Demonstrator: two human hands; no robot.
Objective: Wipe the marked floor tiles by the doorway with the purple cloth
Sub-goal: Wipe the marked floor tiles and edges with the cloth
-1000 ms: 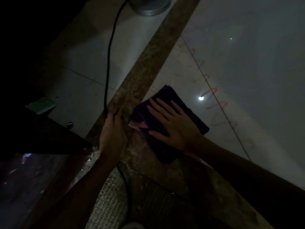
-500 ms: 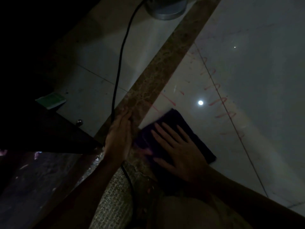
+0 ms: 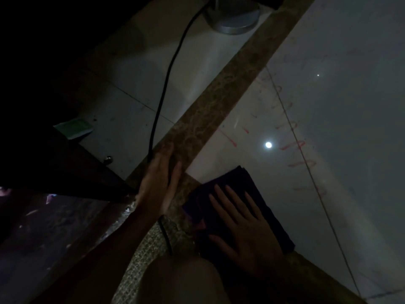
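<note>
The purple cloth lies folded into a thick, dark rectangle on the pale glossy floor tile, its near corner lapping over the edge of the brown speckled threshold strip. In this dim light its colour reads almost black, with a violet tinge along the folded left edge. My right hand lies flat on top of it, fingers straight and spread, pressing down rather than gripping. My left hand rests palm-down on the threshold strip, fingers straight and together, holding nothing.

Red scribbled marks run along the grout line beyond the cloth, with a few more strokes close to the strip. A bright spot of reflected light shines on the tile between them. A black cable crosses the tiles on the far side of the strip and passes under my left hand, leading up toward a round metal base at the top edge. A green packet lies by a dark door edge on the left. A woven mat sits under my forearm.
</note>
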